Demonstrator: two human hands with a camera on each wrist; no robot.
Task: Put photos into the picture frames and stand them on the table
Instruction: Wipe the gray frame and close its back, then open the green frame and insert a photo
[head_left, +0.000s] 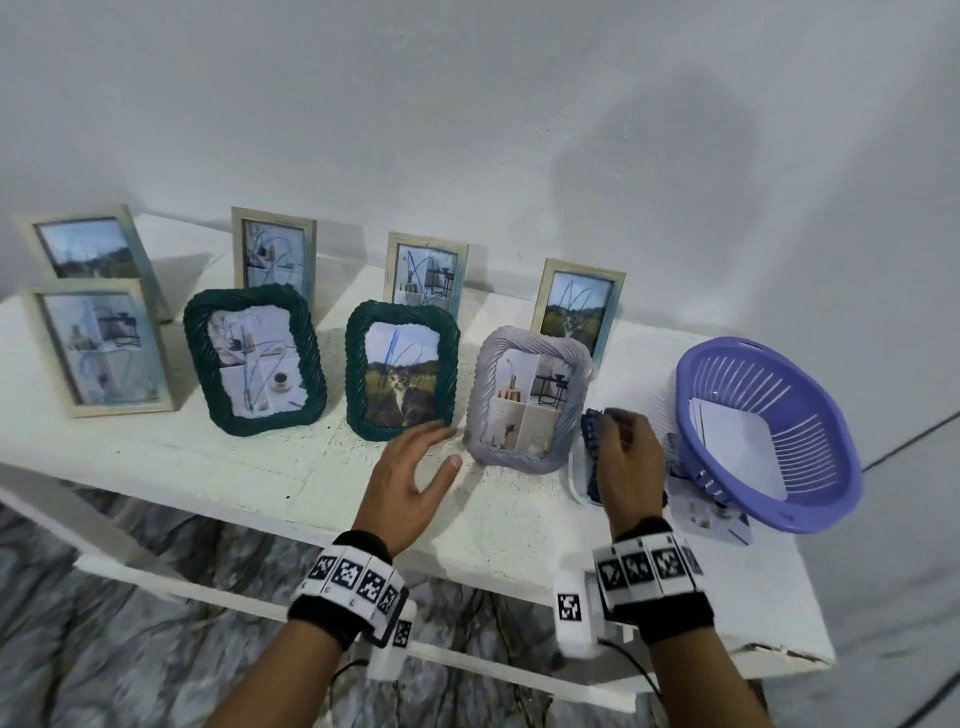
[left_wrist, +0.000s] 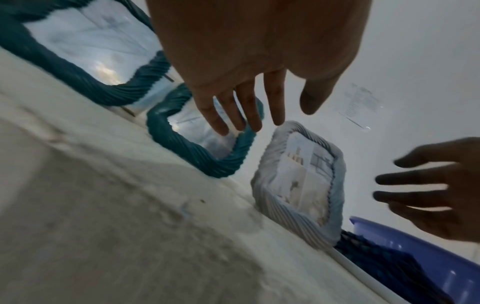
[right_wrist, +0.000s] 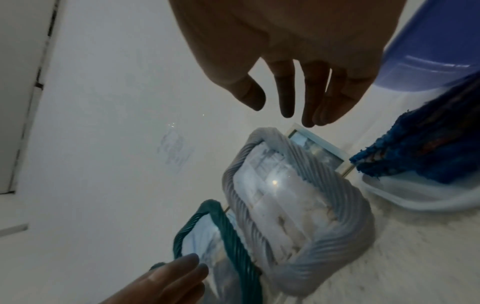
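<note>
A grey-lilac twisted frame with a photo in it stands upright on the white table. No hand touches it. My left hand hovers just left of it with straight, spread fingers, in front of a dark green twisted frame that holds a cat photo. My right hand hangs just right of the lilac frame, fingers relaxed and holding nothing, above a blue cloth.
The blue cloth lies in a white tray. A purple basket with white photos sits at the right. A second green frame and several wooden frames, all filled, stand to the left and behind.
</note>
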